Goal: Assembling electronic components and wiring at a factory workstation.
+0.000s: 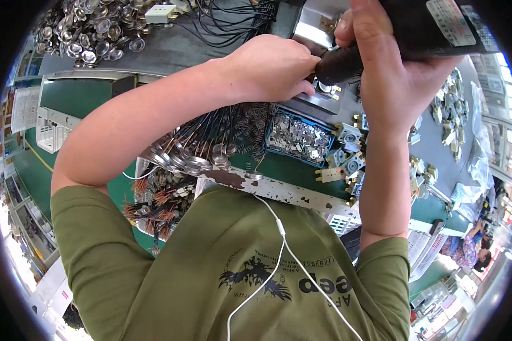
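Observation:
My right hand (384, 74) is wrapped round a black power drill (421, 25) with a white label on its body. The drill's rounded black nose (337, 65) points left and down, over a metal fixture (318, 103). A small part with a round metal face (325, 87) sits on that fixture, partly covered by the nose. From the left, my left hand (276, 68) reaches to the drill's tip with its fingers closed. Whatever they pinch is hidden behind the hand and the nose.
A blue tray (301, 138) of small metal pieces stands below the fixture. Switch-like assemblies (347, 153) lie beside it. Round metal cups (91, 28) are heaped at far left. Black wires (227, 25) and wired metal discs (190, 156) lie nearby. A person (466, 247) is at far right.

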`<state>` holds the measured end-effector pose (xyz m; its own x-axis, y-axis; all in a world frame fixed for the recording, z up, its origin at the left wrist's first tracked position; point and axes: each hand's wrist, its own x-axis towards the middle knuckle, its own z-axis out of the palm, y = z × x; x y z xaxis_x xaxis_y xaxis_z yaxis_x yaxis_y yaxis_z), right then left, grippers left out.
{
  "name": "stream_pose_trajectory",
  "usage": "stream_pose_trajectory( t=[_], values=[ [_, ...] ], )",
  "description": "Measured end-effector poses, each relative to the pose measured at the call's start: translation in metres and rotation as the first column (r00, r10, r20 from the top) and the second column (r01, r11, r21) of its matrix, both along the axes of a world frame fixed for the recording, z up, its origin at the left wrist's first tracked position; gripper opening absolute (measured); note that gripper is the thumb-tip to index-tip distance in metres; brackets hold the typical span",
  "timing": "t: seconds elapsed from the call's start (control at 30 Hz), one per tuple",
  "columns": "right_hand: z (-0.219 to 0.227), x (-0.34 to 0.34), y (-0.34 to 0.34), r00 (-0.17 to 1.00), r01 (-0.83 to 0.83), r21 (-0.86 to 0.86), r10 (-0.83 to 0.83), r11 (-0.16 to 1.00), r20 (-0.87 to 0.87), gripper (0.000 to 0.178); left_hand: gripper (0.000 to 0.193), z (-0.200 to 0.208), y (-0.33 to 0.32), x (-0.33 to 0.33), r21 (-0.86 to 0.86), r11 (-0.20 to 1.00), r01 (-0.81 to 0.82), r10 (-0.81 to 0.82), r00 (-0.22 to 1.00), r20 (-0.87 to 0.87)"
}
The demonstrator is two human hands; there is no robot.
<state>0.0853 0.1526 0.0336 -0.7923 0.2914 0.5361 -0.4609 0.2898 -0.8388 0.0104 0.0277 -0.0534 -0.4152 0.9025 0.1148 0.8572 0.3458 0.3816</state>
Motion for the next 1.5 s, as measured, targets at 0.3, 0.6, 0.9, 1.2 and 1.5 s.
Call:
stream_pose_trajectory(
  t=[0.3, 0.6, 0.9, 1.2, 1.5],
  values=[
    [-0.001, -0.008, 0.001, 0.988, -0.141, -0.095, 0.147, 0.985, 0.052, 0.025, 0.029, -0.001, -0.002, 0.001, -0.009, 1.000, -0.011, 0.011, 1.000, -0.007],
    [0.005, -0.025, 0.081, 0.932, 0.171, 0.204, -0.092, 0.964, -0.350, 0.032, 0.025, 0.003, 0.016, 0.008, 0.111, 0.980, 0.165, -0.134, 0.961, -0.243],
    [-0.038, 0.046, 0.114, 0.969, 0.121, 0.604, 0.040, 0.788, -0.245, 0.041, 0.031, 0.014, 0.002, 0.009, 0.118, 0.963, 0.244, -0.228, 0.965, -0.132],
    [-0.092, 0.052, 0.097, 0.929, -0.171, 0.800, -0.176, 0.576, 0.325, 0.087, 0.043, 0.071, -0.084, -0.035, 0.581, 0.754, -0.306, 0.309, 0.946, 0.097],
    [-0.098, 0.052, 0.086, 0.961, -0.111, 0.926, -0.199, 0.361, 0.193, 0.097, 0.025, 0.049, -0.181, -0.036, 0.019, 0.874, -0.486, 0.468, 0.829, -0.307]
  ],
)
